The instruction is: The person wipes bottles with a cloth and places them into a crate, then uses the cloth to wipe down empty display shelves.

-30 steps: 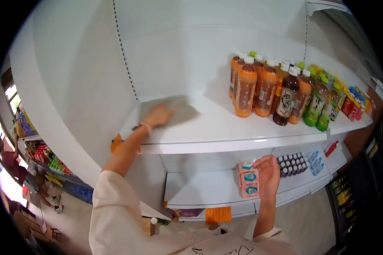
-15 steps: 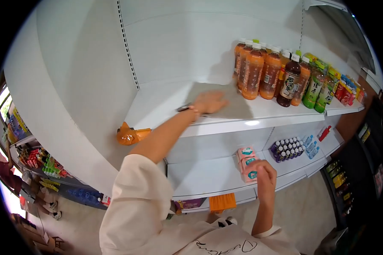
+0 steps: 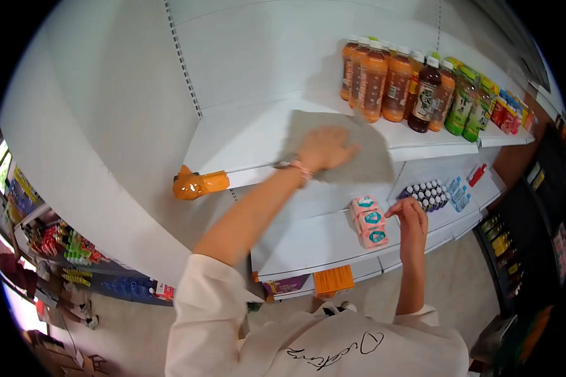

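Note:
My left hand [image 3: 324, 149] lies flat on a grey cloth [image 3: 374, 147], its fingers stretched out. The cloth is spread over the upper white shelf [image 3: 233, 141] and hangs over its front edge. A band circles my left wrist. My right hand [image 3: 411, 217] is raised in front of the lower shelf [image 3: 289, 242], fingers loosely bent, and I see nothing in it. Just left of it, a stack of pink packs with teal labels [image 3: 372, 218] sits on that lower shelf. Orange drink bottles [image 3: 372, 81] stand upright right of the cloth, beside a dark bottle [image 3: 425, 94].
Green bottles [image 3: 461, 103] and small cartons stand further right. An orange wrapped object [image 3: 198, 183] sticks out at the upper shelf's left end. Purple bottles [image 3: 425, 195] stand on the lower shelf, with an orange box [image 3: 333, 281] beneath. Another person [image 3: 63, 289] is at far left.
My left hand and the cloth have moved right and toward the shelf's front edge, so the cloth now overhangs it. My right hand has moved right, off the pink packs, and its fingers have loosened.

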Demonstrator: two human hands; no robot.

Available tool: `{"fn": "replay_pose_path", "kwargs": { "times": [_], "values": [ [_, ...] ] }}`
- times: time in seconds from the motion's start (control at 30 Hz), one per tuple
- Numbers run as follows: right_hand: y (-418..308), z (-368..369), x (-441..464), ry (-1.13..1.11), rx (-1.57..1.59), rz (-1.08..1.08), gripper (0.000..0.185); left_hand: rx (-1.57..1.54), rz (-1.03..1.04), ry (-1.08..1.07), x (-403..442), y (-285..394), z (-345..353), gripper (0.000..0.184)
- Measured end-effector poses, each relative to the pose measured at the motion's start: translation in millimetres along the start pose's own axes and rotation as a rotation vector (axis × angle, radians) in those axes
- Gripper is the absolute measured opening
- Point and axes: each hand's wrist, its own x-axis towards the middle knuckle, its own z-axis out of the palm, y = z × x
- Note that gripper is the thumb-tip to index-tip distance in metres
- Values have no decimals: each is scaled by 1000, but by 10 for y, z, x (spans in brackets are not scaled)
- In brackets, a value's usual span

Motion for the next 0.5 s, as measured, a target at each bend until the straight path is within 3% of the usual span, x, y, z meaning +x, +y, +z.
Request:
{"fn": "replay_pose_path", "kwargs": {
  "times": [0.13,0.2,0.37,0.5],
  "values": [
    [-61,388,14,-122,-18,-75,27,-12,222,232,-402,134,60,62],
    [-24,444,-15,-118,-86,-187,28,24,132,309,-742,-122,-25,57],
    [240,-149,-72,-25,-90,63,27,222,-311,627,-1740,-907,-233,49],
    [402,-609,-172,115,-140,185,28,378,-439,740,-1741,-1012,-147,46]
  ]
}}
